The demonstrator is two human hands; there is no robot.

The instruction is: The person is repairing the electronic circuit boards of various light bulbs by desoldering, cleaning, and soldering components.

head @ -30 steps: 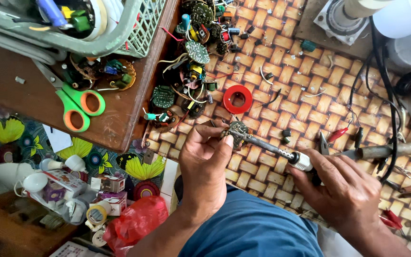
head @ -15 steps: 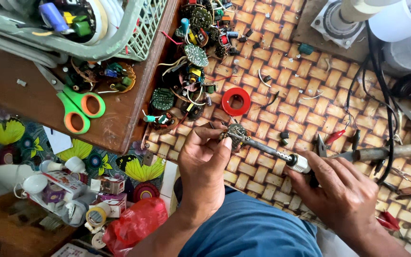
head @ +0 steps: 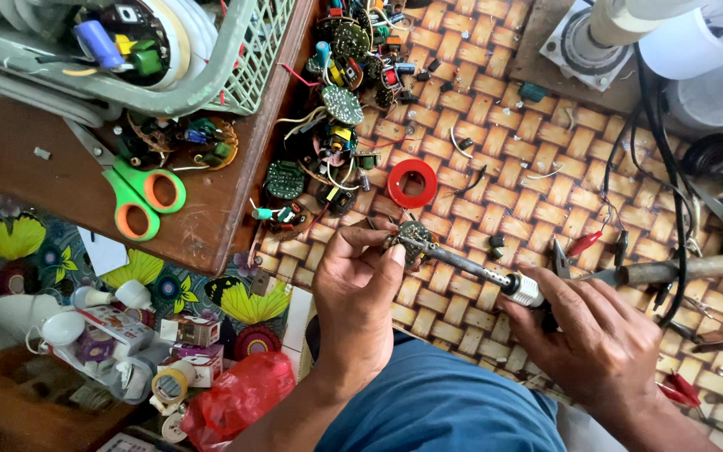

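My left hand (head: 360, 289) pinches a small round circuit board (head: 414, 238) just above the woven mat (head: 495, 125). My right hand (head: 600, 339) grips the handle of a soldering iron (head: 470, 269), whose metal tip rests against the board. A red ring-shaped spool (head: 412, 182) lies on the mat just beyond the board. A heap of round circuit boards and loose electronic parts (head: 336, 125) sits left of the spool.
Green-and-orange scissors (head: 131, 188) lie on a wooden board (head: 43, 192) under a green basket (head: 211, 75). Black cables (head: 671, 192), pliers and a red clip (head: 583, 244) lie to the right. White bulb housings (head: 696, 42) stand top right. Bulbs, boxes and a red bag (head: 240, 393) lie lower left.
Both hands have held nearly the same place. The iron's tip stays on the board, with only small shifts of the fingers and of the camera.
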